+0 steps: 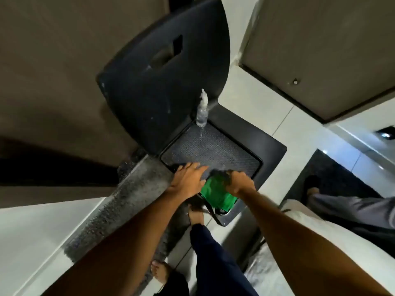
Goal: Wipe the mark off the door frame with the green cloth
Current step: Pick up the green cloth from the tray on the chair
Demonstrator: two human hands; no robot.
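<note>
The green cloth (217, 194) lies on the near edge of a black chair's seat (213, 146). My right hand (240, 181) is closed over the cloth's far end, together with something dark that is too blurred to name. My left hand (189, 177) rests flat on the seat just left of the cloth, fingers spread, holding nothing. A small clear spray bottle (202, 112) stands at the back of the seat against the backrest (162, 82). A brown door (49, 71) fills the left, a second one (324, 50) the upper right. I cannot make out the mark.
A grey speckled threshold strip (128, 195) runs diagonally under the chair's left side. My own legs and bare feet (160, 272) are below the seat. Another person's leg and foot (316, 191) stand on a dark mat (339, 178) at the right. The floor is pale tile.
</note>
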